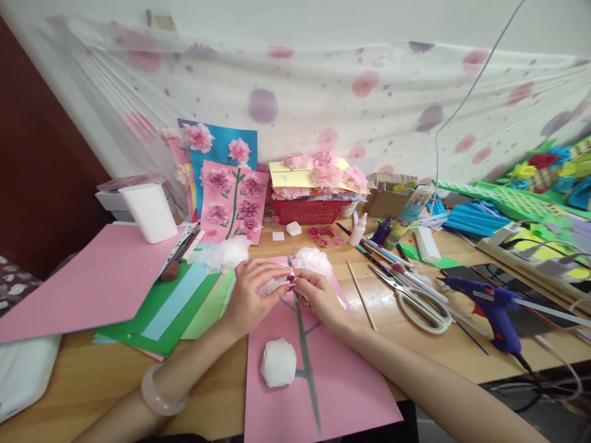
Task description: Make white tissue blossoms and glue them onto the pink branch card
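My left hand (253, 294) is closed in a pinch around a white tissue paper piece (273, 285), part of which shows between the fingers. Fingertips of my right hand (322, 298) meet it there, also pinched on the same piece. Both hands hover over a pink sheet (272, 415) painted with a green stem (305, 351) and short branches. On the sheet's lower left rests a round white tissue bundle (278, 363). A fluffed white tissue flower (312, 261) lies at the sheet's top, just beyond my hands.
Scissors (422, 306), a wooden stick (361, 295) and a blue glue gun (496, 311) lie to the right. Coloured papers (133, 323) and loose white tissue (227, 253) are at left. Behind stand a finished flower picture (236, 206) and a red basket (309, 212).
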`<state>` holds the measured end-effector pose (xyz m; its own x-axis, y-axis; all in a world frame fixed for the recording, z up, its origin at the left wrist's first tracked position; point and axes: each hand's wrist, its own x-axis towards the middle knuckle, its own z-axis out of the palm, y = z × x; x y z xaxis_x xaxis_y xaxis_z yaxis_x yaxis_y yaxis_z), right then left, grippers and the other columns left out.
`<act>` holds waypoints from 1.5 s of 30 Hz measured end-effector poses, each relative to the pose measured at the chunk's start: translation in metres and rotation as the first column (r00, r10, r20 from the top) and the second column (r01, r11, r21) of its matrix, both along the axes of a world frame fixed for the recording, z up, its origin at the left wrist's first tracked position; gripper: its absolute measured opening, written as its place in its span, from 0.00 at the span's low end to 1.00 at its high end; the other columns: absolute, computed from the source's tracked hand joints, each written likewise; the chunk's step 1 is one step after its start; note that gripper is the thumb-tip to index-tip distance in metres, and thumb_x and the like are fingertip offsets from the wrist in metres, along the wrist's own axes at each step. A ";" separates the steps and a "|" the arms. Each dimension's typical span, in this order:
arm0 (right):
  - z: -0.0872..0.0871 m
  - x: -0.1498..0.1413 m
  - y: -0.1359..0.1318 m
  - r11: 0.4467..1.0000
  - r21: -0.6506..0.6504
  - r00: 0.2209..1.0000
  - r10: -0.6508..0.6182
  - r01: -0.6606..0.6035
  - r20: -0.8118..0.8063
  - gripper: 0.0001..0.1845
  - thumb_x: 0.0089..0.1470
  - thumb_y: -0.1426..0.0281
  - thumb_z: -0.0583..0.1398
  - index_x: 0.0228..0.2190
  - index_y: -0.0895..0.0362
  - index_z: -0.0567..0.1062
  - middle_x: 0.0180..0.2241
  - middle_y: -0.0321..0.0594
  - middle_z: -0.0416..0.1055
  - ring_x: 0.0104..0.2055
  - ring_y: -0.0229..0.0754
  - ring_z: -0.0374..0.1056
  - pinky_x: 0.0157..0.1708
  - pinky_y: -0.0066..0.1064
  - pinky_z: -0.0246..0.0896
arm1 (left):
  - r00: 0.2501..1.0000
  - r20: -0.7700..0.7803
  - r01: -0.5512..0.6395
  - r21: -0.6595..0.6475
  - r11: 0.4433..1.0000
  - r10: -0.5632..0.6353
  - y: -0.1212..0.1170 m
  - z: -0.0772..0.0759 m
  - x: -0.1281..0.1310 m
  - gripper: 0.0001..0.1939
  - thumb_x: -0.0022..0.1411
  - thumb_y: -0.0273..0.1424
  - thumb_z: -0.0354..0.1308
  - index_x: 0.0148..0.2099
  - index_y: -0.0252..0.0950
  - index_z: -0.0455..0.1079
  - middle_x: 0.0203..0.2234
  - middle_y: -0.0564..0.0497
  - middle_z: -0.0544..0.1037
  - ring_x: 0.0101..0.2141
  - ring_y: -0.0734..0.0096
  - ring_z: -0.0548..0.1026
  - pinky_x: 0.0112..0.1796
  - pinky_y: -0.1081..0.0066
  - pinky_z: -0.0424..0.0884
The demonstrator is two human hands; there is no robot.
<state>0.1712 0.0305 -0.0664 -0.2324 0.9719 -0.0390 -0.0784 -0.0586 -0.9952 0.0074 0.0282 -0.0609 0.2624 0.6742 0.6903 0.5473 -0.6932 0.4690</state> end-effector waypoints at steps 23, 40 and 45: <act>0.002 -0.001 -0.004 1.000 0.018 0.990 0.020 -0.018 -0.137 0.12 0.46 0.62 0.60 0.27 0.58 0.72 0.15 0.27 0.54 0.18 0.31 0.45 0.19 0.28 0.37 | 0.983 0.174 -0.047 -0.083 0.995 0.061 0.004 0.001 -0.003 0.04 0.57 0.30 0.62 0.29 0.39 0.71 0.29 0.53 0.80 0.36 0.64 0.76 0.43 0.63 0.67; 0.001 0.001 -0.004 0.998 0.059 0.998 0.015 -0.011 -0.068 0.17 0.49 0.56 0.60 0.23 0.57 0.68 0.16 0.28 0.55 0.18 0.31 0.46 0.19 0.28 0.38 | 0.985 0.160 -0.042 -0.155 0.987 0.067 0.005 0.000 -0.003 0.09 0.56 0.34 0.65 0.27 0.39 0.69 0.29 0.53 0.82 0.38 0.62 0.79 0.50 0.57 0.63; 0.002 0.001 -0.003 0.997 0.082 0.999 -0.009 0.012 -0.044 0.14 0.49 0.59 0.60 0.23 0.57 0.68 0.16 0.28 0.54 0.18 0.31 0.45 0.20 0.28 0.38 | 0.969 0.241 0.018 -0.262 0.965 0.048 0.001 0.004 -0.002 0.08 0.52 0.34 0.66 0.31 0.39 0.71 0.31 0.51 0.82 0.38 0.61 0.80 0.42 0.63 0.71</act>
